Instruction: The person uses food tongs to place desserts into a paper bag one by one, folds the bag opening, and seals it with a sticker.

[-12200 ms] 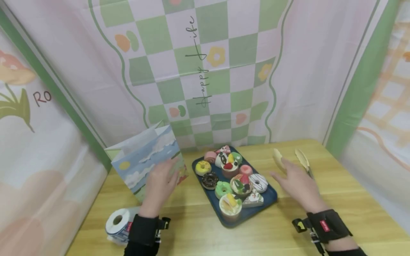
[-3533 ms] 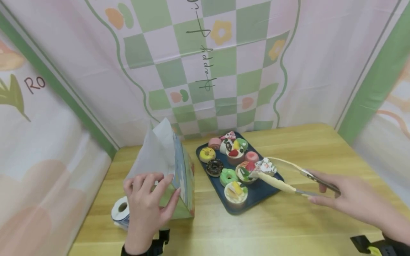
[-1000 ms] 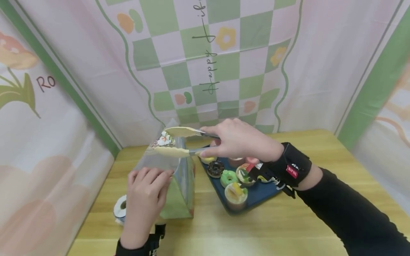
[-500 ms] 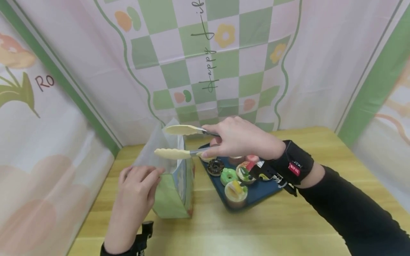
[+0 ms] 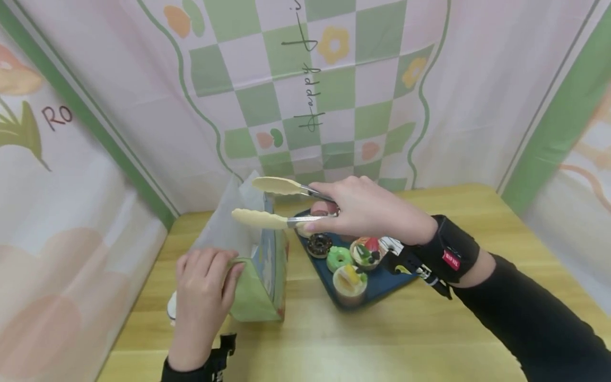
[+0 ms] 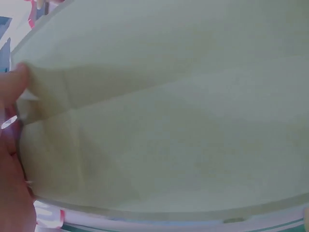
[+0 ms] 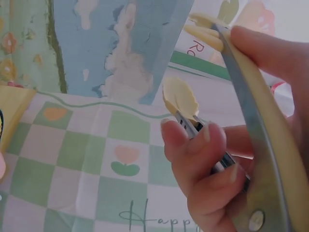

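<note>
A paper bag [image 5: 253,297] with a green side and a blue sky-print face stands upright, its mouth at the top. My left hand [image 5: 202,297] grips the bag's near rim; the left wrist view has the thumb [image 6: 13,86] on one side of the pale paper and fingers on the other. My right hand [image 5: 374,209] holds tongs [image 5: 261,218] with cream-coloured tips over the bag's mouth. The tips are spread apart with nothing between them. The inside of the bag is mostly hidden.
Right of the bag, a dark blue tray [image 5: 382,289] bears several toy-like pastries, among them a green donut [image 5: 339,258] and a cream-topped cup cake [image 5: 350,286]. My right forearm covers part of it. A label roll [image 5: 172,306] peeks out behind my left hand.
Tongs lay on the table at first, then my right hand lifted a cake slice from the tray with them. Above the turned bag the tips spread, and the slice is out of sight.
</note>
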The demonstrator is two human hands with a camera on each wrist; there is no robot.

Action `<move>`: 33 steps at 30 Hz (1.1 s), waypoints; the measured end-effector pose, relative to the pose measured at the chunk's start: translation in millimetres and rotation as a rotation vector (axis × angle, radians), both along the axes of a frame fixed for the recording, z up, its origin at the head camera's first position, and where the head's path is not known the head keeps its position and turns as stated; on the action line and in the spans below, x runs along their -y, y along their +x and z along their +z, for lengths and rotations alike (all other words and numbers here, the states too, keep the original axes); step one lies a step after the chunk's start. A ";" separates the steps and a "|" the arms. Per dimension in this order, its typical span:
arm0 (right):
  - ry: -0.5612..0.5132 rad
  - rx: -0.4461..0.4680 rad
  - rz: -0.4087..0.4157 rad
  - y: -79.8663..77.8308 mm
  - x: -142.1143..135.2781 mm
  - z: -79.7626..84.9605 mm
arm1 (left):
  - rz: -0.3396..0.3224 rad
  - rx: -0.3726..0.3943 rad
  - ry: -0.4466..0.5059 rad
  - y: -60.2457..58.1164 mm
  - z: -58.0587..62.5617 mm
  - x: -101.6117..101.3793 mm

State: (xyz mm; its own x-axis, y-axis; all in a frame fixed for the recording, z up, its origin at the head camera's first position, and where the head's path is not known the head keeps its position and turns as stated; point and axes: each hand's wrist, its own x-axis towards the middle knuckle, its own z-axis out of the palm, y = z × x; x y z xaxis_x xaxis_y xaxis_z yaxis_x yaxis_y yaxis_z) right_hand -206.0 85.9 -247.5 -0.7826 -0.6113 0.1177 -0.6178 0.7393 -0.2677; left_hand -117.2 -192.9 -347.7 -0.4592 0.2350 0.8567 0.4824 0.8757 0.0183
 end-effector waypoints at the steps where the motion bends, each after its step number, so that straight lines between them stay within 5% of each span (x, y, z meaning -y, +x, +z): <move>1: -0.012 0.008 -0.004 0.7 -1.8 -1.0 | 0.000 -0.012 0.003 -1.2 -0.9 -0.2; 18: -0.141 0.196 -0.228 9.3 -68.3 -39.2 | -0.033 -0.031 0.058 -4.0 -7.9 -2.0; 33: -0.122 0.057 -0.384 35.6 -135.2 -95.9 | -0.048 -0.083 0.071 -7.0 -10.2 -0.5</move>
State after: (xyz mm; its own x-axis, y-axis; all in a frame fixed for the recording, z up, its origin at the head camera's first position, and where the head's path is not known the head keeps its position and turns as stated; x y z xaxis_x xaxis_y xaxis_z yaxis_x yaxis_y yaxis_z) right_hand -170.4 221.1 -343.4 -0.9587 -0.2575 0.1208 -0.2844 0.8740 -0.3940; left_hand -124.1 -192.4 -357.9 -0.3761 0.1922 0.9064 0.5260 0.8496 0.0381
